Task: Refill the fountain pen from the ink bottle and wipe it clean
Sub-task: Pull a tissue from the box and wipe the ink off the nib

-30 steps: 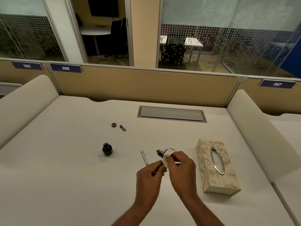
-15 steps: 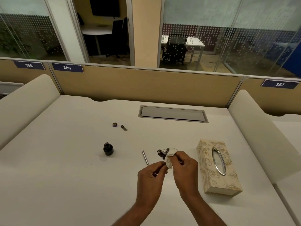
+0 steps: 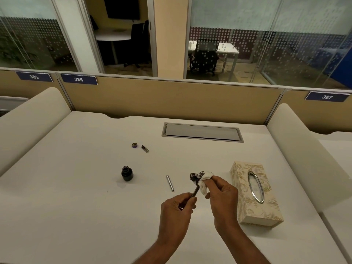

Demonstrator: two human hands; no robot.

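The left hand (image 3: 178, 209) pinches the fountain pen's dark front section (image 3: 195, 191), tip up against the ink-stained tissue (image 3: 203, 181) bunched in the right hand's (image 3: 222, 197) curled fingers. Just beyond lie a silver pen barrel (image 3: 170, 183) and, to the right, a patterned tissue box (image 3: 244, 189). The open ink bottle (image 3: 127, 173) stands left. Farther off are its cap (image 3: 134, 145) and a small metal piece (image 3: 145, 148).

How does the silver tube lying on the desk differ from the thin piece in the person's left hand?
The silver tube is bright metal; the dark piece looks nearly black. The silver tube lies flat on the desk, untouched; the dark piece is pinched in the left hand, raised and tilted, its tip at the stained tissue that the right hand grips. Both are slim and straight.
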